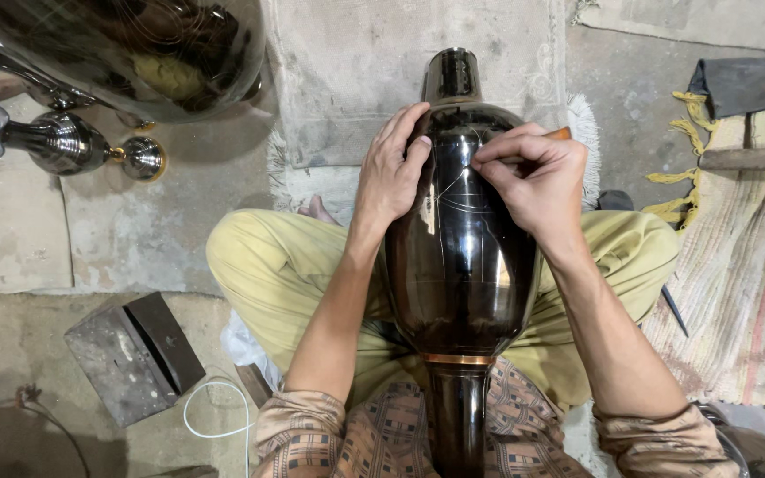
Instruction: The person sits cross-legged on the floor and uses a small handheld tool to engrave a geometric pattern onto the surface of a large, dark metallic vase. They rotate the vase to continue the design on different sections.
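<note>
A dark glossy vase [458, 248] lies across the lap. The left hand [391, 173] rests spread on its shoulder; the right hand [533, 173] pinches what is probably an engraving tool [560, 134] against it. A slip on that curve could mar the lines.

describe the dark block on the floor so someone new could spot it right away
Start from the big glossy black vase lying across the seated person's lap, then look to the lower left past the yellow trouser knee. There on the concrete floor sits a grey metal block. It is dull, scuffed and angular with a slot, unlike the shiny rounded vessels above it.
</note>
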